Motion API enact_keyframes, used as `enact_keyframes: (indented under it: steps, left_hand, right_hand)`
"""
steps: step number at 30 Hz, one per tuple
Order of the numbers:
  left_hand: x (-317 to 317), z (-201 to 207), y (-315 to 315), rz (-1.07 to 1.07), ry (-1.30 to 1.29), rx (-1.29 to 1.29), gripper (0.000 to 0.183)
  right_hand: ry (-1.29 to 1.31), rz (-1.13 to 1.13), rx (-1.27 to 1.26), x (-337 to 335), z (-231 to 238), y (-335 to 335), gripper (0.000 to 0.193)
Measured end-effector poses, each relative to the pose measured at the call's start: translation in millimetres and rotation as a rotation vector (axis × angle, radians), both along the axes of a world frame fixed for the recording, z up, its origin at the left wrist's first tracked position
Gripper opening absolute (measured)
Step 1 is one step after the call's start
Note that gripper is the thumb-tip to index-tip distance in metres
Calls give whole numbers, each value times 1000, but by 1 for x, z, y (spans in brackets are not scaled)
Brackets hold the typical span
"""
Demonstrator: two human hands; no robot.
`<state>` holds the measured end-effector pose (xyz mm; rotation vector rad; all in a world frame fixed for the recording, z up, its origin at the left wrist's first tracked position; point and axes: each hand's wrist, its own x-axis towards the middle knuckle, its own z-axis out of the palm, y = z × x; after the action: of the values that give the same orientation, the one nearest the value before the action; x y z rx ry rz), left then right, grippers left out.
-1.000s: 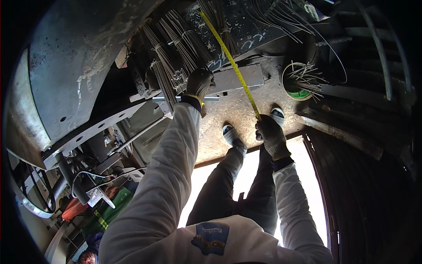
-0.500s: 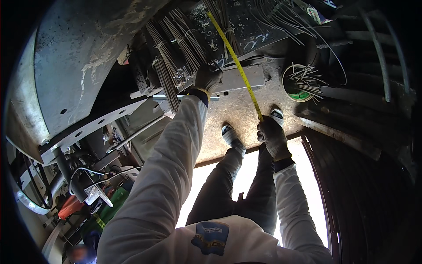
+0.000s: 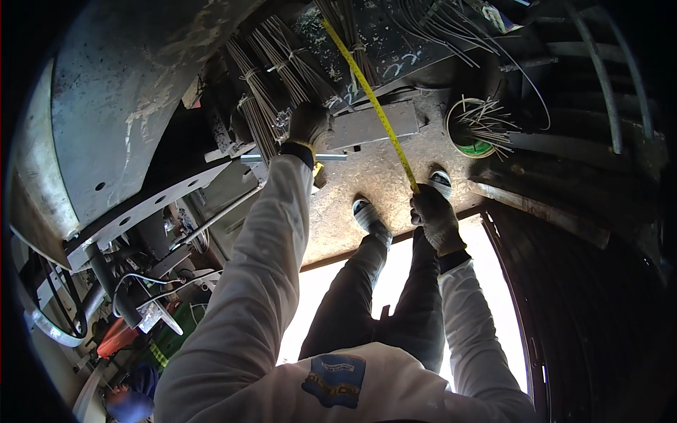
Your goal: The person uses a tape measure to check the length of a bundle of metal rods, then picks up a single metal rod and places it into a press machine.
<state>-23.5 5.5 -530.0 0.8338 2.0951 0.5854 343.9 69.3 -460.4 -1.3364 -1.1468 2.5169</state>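
Note:
My gloved right hand (image 3: 436, 218) is closed round the near end of a yellow measuring tape (image 3: 374, 99). The tape's blade stretches away to the far rods, above the floor. My gloved left hand (image 3: 309, 127) is curled next to the ends of the tied bundles of thin metal rods (image 3: 285, 60). Whatever its fingers hold, if anything, is hidden. Beneath the left wrist a small yellow thing (image 3: 317, 169) peeks out, too covered to name. A flat metal bar (image 3: 374, 125) lies just right of the left hand.
A round bucket (image 3: 471, 148) of short rods stands at right. Long curved rods (image 3: 441, 32) lie on the dark far surface. A large metal sheet (image 3: 141, 84) fills the upper left. Tools and cables lie lower left, where a person in blue (image 3: 144, 377) partly shows.
My left hand has shifted left and slightly down, and the yellow thing beneath its wrist now shows. My right hand still grips the tape, almost unmoved. The view has shifted slightly.

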Motion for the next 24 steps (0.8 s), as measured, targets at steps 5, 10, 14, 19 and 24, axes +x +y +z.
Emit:
enact_keyframes:
  steps: [5,10,14,19,24]
  left_hand:
    - [64,3,6,-588,674,218,16]
    - [99,17,25,806,-650,67,17]
    - [96,24,46,883,-915,146,18]
    - [102,7,67,893,-1095,263,10]
    - [93,-18,60,909,-1072,378,14]
  right_hand:
    - [-30,-2,-38,0,-13,4,18]
    - [-25,-67,-181,5,-16,6,15]
    - [-10,-134,-231,3,-11,9,14]
    - [-29,-134,-206,5,-8,10,15]
    - [-70,-151,-175,7,-4,9,19]
